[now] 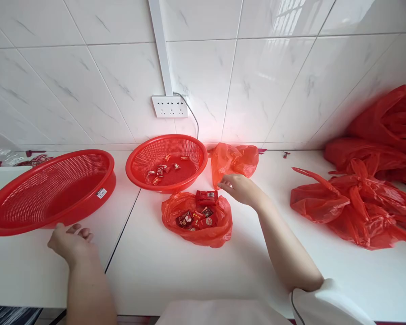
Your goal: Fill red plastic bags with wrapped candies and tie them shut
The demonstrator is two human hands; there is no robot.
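My left hand (71,241) is at the near side of the large red strainer basket (101,207), its fingers loosely curled and apart with nothing in them. Whether it touches the basket's underside I cannot tell. On the right, my right hand (238,187) has its fingers bent together at the lower edge of a crumpled red plastic bag (235,158). Just below that hand sits an opened red plastic bag (196,237) with several wrapped sweets (206,212) inside. Behind it, a second red strainer basket (199,164) holds several small wrapped sweets (160,170).
Several filled red bags (362,203) are heaped on the right of the white table (189,280). A socket strip (169,106) with a cable is on the tiled wall (203,67). More wrapped items (37,160) lie behind the left basket.
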